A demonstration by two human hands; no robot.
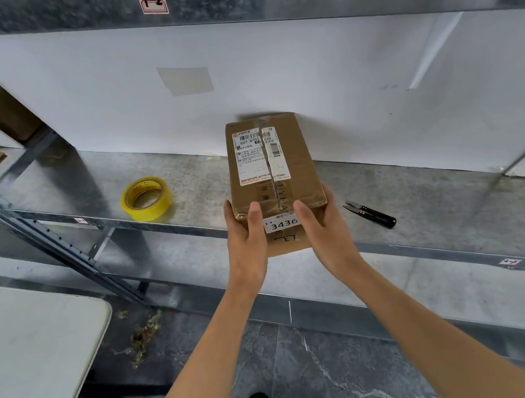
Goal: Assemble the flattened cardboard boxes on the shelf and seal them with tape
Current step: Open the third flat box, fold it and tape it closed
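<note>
Cardboard, brown and creased: in the head view the box (pixel 273 176) lies lengthwise on the metal shelf (pixel 426 192). Its near end juts over the front edge and its far end is close to the white back panel (pixel 302 70). The left hand (pixel 246 236) and right hand (pixel 319 224) clasp its near corners, thumbs on top. It looks light and stiff, but the taped seam may be slick, so the bare side walls seem the surest hold. A yellow tape roll (pixel 146 199) lies well to the left, and black snips (pixel 369 214) lie just to the right.

metal shelf (pixel 424 178): runs across middle of frame | yellow tape roll (pixel 149 213): left of middle | brown box (pixel 270 162): middle | black snips (pixel 371 214): right of box
</note>
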